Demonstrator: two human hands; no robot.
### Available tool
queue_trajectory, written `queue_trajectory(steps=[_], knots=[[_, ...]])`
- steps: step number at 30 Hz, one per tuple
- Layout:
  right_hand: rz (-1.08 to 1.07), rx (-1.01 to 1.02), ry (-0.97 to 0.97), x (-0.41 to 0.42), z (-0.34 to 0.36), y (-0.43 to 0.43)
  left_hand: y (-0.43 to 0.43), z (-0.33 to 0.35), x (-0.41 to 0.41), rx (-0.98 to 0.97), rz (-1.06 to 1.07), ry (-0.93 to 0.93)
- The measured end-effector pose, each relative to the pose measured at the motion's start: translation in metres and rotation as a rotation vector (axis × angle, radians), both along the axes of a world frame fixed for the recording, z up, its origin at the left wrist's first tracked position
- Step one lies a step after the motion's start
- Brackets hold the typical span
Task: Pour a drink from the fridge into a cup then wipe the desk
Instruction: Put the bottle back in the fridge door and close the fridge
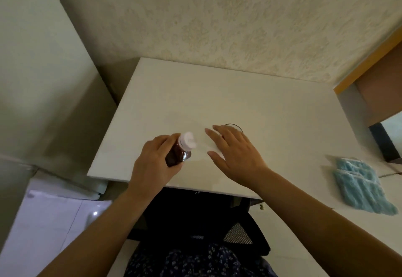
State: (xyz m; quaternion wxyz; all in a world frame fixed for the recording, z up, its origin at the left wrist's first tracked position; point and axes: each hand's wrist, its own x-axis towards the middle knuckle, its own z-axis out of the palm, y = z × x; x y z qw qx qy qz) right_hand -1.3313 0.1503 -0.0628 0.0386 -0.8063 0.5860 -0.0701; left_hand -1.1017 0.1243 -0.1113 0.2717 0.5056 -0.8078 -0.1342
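My left hand grips a small bottle of dark red-brown drink with a white cap, held upright over the near part of the white desk. My right hand hovers beside it with fingers spread and holds nothing. A clear glass cup stands on the desk just behind my right hand; only its far rim shows past the fingers. A light blue cloth lies folded on the desk surface at the right.
The grey-green fridge stands close on the left of the desk. A patterned wall backs the desk. A wooden shelf and a dark screen edge sit at the far right. A black mesh chair is under the front edge.
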Motion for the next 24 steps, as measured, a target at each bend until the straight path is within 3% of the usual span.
queue_trajectory(steps=[6, 12, 19, 24], knots=[[0.18, -0.016, 0.001, 0.023, 0.008, 0.01, 0.062, 0.01, 0.029, -0.046, 0.192, -0.045], [0.427, 0.06, -0.064, 0.071, -0.001, 0.029, 0.159, 0.015, 0.056, -0.044, 0.538, -0.046], [0.802, 0.07, -0.153, 0.164, 0.004, 0.095, 0.298, 0.026, 0.106, -0.028, 0.972, -0.076], [1.006, 0.112, -0.112, 0.248, 0.003, 0.165, 0.401, 0.026, 0.146, 0.0, 1.256, -0.079]])
